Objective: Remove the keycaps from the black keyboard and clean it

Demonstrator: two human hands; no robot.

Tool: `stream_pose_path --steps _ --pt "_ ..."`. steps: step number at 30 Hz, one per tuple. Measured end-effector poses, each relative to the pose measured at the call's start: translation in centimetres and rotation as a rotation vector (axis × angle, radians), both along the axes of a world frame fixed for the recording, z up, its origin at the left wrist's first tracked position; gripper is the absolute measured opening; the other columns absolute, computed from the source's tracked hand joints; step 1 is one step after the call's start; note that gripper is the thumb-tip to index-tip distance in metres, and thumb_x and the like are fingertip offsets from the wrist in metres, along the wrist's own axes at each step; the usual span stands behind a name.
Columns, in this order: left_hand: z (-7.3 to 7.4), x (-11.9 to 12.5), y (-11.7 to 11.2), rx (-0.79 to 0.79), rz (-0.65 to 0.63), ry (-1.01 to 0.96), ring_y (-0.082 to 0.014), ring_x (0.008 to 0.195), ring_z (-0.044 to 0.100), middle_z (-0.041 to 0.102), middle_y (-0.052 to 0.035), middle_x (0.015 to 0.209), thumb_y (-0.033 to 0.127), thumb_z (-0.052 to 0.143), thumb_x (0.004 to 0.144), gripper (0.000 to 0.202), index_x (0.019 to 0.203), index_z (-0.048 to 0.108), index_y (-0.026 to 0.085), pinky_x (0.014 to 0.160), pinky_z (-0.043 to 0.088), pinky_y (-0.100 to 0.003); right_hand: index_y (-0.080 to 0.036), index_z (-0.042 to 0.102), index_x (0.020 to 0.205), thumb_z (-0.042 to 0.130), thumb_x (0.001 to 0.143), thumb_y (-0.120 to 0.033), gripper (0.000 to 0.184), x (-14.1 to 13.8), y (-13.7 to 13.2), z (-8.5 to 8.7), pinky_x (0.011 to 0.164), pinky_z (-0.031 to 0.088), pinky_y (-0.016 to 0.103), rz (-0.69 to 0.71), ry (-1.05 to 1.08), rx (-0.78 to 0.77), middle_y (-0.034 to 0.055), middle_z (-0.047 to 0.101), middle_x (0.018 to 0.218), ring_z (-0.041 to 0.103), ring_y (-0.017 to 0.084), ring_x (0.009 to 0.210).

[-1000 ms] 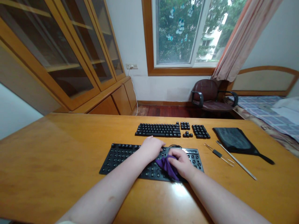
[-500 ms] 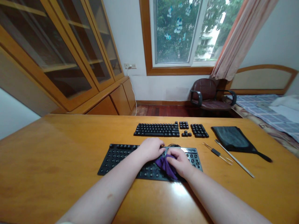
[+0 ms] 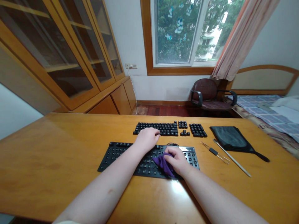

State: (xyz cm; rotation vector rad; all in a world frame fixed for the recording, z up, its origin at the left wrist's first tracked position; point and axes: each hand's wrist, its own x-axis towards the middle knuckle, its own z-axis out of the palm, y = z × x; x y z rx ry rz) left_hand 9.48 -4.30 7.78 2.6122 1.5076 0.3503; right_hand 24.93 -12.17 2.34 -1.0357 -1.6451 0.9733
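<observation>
My left hand [image 3: 147, 137] is over the front row of a set of loose black keycaps [image 3: 171, 128], its thumb and forefinger slightly apart; its other fingers are hidden. A purple cloth [image 3: 164, 165] is bunched in my right hand [image 3: 177, 159], whose fingers are closed around it. The cloth lies against a black keyboard [image 3: 147, 169], most of its key positions bare, with some caps along the top left row. My left forearm crosses over the keyboard.
To the right lie a wire keycap puller [image 3: 214, 151], a thin pale stick [image 3: 233, 159] and a dark pouch [image 3: 230, 137] with a strap. A coiled cable [image 3: 172, 144] sits behind the keyboard. Beyond the wooden table [image 3: 58, 149] stands a chair [image 3: 206, 93].
My left hand has moved away from the keyboard, up and left, to the loose keycaps. My right hand stays on the keyboard with the purple cloth. The view has shifted slightly.
</observation>
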Motion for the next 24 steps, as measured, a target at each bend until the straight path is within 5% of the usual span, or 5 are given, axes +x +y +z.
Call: stream_pose_path --steps 5,9,16,24 --pt "1.3 1.1 4.3 -0.023 0.048 0.053 -0.0229 0.102 0.058 0.067 -0.0052 0.107 0.033 0.048 0.085 0.027 0.102 0.067 0.024 0.092 0.042 -0.032 -0.018 0.047 0.055 0.052 0.071 -0.018 0.016 -0.1 0.0 -0.1 0.056 0.034 0.023 -0.005 -0.004 0.007 -0.0034 0.047 0.055 0.044 0.013 0.056" --pt "1.4 4.2 7.8 -0.034 0.003 0.093 -0.0235 0.104 0.057 0.065 -0.0054 0.111 0.031 0.048 0.084 0.028 0.104 0.067 0.025 0.091 0.042 -0.033 -0.019 0.047 0.055 0.051 0.07 -0.017 0.015 -0.2 0.1 0.0 0.056 0.034 0.023 -0.001 0.021 0.008 -0.0037 0.046 0.055 0.044 0.012 0.056" --pt "-0.4 10.7 10.8 -0.082 -0.112 0.145 -0.0224 0.101 0.059 0.065 -0.004 0.112 0.03 0.05 0.084 0.026 0.102 0.068 0.029 0.088 0.045 -0.031 -0.019 0.045 0.054 0.051 0.067 -0.017 0.014 -0.2 0.2 -0.1 0.054 0.034 0.023 -0.018 0.068 -0.032 -0.0039 0.045 0.054 0.043 0.012 0.055" --pt "-2.9 11.7 13.3 -0.109 -0.179 0.203 -0.0238 0.101 0.059 0.065 -0.0068 0.109 0.026 0.052 0.082 0.026 0.102 0.069 0.028 0.086 0.045 -0.031 -0.019 0.047 0.054 0.05 0.066 -0.014 0.013 -0.3 0.3 -0.2 0.055 0.036 0.022 -0.054 0.109 -0.064 -0.0038 0.047 0.054 0.044 0.012 0.056"
